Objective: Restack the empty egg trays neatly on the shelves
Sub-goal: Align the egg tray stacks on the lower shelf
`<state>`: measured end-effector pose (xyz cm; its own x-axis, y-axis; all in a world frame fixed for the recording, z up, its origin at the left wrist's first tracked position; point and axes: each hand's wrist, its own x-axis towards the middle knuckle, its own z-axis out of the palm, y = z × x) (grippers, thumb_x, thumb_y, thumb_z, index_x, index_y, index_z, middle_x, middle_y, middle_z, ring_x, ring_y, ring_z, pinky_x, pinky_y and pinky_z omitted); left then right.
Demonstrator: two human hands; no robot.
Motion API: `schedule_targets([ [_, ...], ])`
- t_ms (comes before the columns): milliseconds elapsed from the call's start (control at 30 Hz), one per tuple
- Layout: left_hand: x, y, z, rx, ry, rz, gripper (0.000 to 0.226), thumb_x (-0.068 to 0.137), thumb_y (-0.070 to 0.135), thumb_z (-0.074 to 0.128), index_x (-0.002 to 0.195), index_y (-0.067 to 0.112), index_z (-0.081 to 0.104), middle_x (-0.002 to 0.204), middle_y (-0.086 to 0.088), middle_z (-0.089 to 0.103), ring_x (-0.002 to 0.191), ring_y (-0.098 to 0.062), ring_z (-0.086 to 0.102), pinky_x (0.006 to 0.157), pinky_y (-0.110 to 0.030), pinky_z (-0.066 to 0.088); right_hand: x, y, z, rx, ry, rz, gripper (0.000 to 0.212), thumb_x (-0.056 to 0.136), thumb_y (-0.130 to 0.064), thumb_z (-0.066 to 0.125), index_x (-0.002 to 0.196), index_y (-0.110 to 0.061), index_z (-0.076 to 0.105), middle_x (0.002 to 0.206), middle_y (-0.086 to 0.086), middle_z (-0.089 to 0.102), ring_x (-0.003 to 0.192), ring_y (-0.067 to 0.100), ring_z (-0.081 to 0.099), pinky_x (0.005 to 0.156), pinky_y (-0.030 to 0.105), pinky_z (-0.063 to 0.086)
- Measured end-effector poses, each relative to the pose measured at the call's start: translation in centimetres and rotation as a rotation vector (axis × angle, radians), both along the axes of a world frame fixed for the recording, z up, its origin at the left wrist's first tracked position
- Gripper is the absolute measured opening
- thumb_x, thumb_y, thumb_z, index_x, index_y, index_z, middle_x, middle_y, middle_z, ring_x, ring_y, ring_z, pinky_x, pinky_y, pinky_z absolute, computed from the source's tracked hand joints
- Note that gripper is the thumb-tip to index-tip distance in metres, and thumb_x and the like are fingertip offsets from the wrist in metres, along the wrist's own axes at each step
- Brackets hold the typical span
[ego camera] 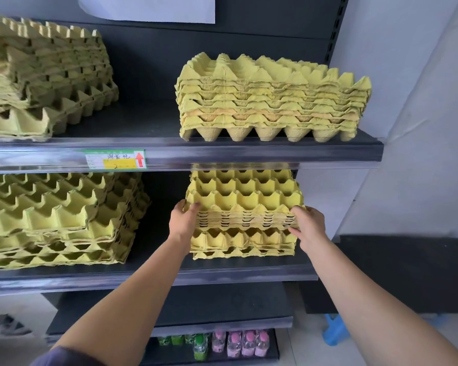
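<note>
Yellow-green pulp egg trays fill two levels of a dark shelving unit, and by the look of them the job is roughly half done. At the upper right of the frame the top-shelf stack (pixel 273 101) is nested squarely, its edges in line, and reads as finished. Right of centre, on the middle shelf (pixel 222 273), the left hand (pixel 184 220) and right hand (pixel 308 224) each clasp a side edge of a bundle of nested trays (pixel 245 204), fingers curled round its rim. This bundle sits on, or just above, a few lower trays (pixel 242 245) that rest flat on the shelf; whether it has fully settled into them I cannot tell. Its front edge looks close to square with those beneath. Still to be straightened, I judge, are the skewed stack (pixel 43 75) at the upper left, whose layers are offset and splayed, and the slumped stack (pixel 61 217) at the lower left, where trays jut out at differing angles. Every cup that shows is empty. A green and yellow price label (pixel 115 159) is clipped to the top shelf's front rail, and the bottom shelf holds wrapped packs of small bottles (pixel 238 342).
</note>
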<state>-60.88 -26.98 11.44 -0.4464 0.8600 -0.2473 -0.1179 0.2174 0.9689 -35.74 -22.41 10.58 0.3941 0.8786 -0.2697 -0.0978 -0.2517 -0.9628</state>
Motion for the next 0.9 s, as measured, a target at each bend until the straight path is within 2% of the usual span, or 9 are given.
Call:
schedule_targets([
  [67, -0.3, 0.0, -0.1, -0.012, -0.012, -0.016, 0.061, 0.092, 0.030, 0.056, 0.145, 0.015, 0.029, 0.135, -0.013, 0.049, 0.121, -0.031, 0.048, 0.103, -0.046, 0.039, -0.6, -0.1, 0.1, 0.015, -0.005, 0.000, 0.005, 0.085, -0.014, 0.062, 0.082, -0.016, 0.058, 0.104, 0.012, 0.063, 0.103, 0.026, 0.059, 0.075, 0.033, 0.053],
  [167, -0.5, -0.1, -1.0, -0.057, 0.039, -0.091, 0.063, 0.096, 0.036, 0.048, 0.148, 0.016, 0.020, 0.143, -0.012, 0.041, 0.129, -0.031, 0.041, 0.108, -0.046, 0.034, -0.9, -0.3, -0.2, 0.003, -0.016, -0.005, 0.009, 0.085, -0.016, 0.065, 0.092, -0.012, 0.060, 0.107, 0.012, 0.062, 0.100, 0.024, 0.057, 0.078, 0.034, 0.053],
  [267, -0.4, -0.1, -1.2, -0.077, 0.130, -0.134, 0.064, 0.096, 0.043, 0.042, 0.148, 0.017, 0.017, 0.146, -0.012, 0.037, 0.132, -0.033, 0.037, 0.107, -0.050, 0.034, -0.8, -0.4, -0.4, -0.016, -0.041, 0.006, 0.026, 0.086, -0.021, 0.066, 0.109, -0.011, 0.056, 0.116, 0.012, 0.058, 0.101, 0.023, 0.055, 0.082, 0.035, 0.054],
  [400, -0.6, -0.1, -1.2, -0.078, 0.141, -0.138, 0.062, 0.096, 0.041, 0.044, 0.148, 0.018, 0.018, 0.147, -0.011, 0.035, 0.131, -0.033, 0.037, 0.104, -0.049, 0.034, -1.3, -0.9, -0.6, -0.026, -0.001, 0.011, 0.054, 0.088, -0.034, 0.065, 0.132, -0.010, 0.044, 0.128, 0.009, 0.050, 0.102, 0.022, 0.052, 0.087, 0.034, 0.052],
  [533, -1.3, -0.3, -1.7, -0.075, 0.109, -0.157, 0.067, 0.093, 0.045, 0.050, 0.147, 0.021, 0.020, 0.146, -0.010, 0.037, 0.131, -0.032, 0.038, 0.107, -0.049, 0.034, -3.5, -2.5, -1.7, -0.091, 0.003, -0.066, 0.083, 0.083, -0.054, 0.062, 0.146, -0.014, 0.026, 0.142, 0.015, 0.040, 0.122, 0.032, 0.049, 0.102, 0.047, 0.045],
  [633, -1.8, -0.4, -1.8, -0.082, 0.115, -0.179, 0.069, 0.090, 0.049, 0.051, 0.147, 0.023, 0.020, 0.145, -0.010, 0.039, 0.130, -0.032, 0.040, 0.106, -0.050, 0.034, -6.4, -3.9, -2.0, -0.142, 0.151, -0.128, 0.075, 0.086, -0.055, 0.057, 0.140, -0.009, 0.035, 0.140, 0.016, 0.043, 0.124, 0.034, 0.047, 0.103, 0.048, 0.043],
  [733, -1.9, -0.6, -1.7, -0.067, 0.150, -0.201, 0.069, 0.091, 0.047, 0.051, 0.147, 0.023, 0.020, 0.147, -0.010, 0.035, 0.131, -0.032, 0.038, 0.106, -0.048, 0.034, -9.8, -5.2, -1.7, -0.233, 0.228, 0.001, 0.067, 0.089, -0.053, 0.054, 0.133, -0.003, 0.043, 0.127, 0.021, 0.050, 0.119, 0.035, 0.049, 0.101, 0.045, 0.042],
  [800, -2.0, -1.0, -1.7, -0.035, 0.280, -0.208, 0.069, 0.091, 0.043, 0.053, 0.148, 0.024, 0.019, 0.149, -0.011, 0.024, 0.132, -0.033, 0.033, 0.105, -0.046, 0.032, -12.1, -5.8, -1.3, -0.280, 0.263, 0.119, 0.068, 0.086, -0.055, 0.059, 0.131, -0.006, 0.044, 0.114, 0.018, 0.052, 0.111, 0.032, 0.052, 0.094, 0.042, 0.043],
  [900, -2.6, -1.6, -2.0, 0.066, 0.653, -0.237, 0.067, 0.090, 0.034, 0.059, 0.146, 0.025, 0.023, 0.147, -0.013, 0.021, 0.131, -0.035, 0.032, 0.102, -0.046, 0.034, -14.8, -5.6, -0.2, -0.288, 0.361, 0.125, 0.073, 0.079, -0.058, 0.067, 0.130, -0.013, 0.043, 0.103, 0.008, 0.049, 0.095, 0.024, 0.048, 0.087, 0.039, 0.047],
])
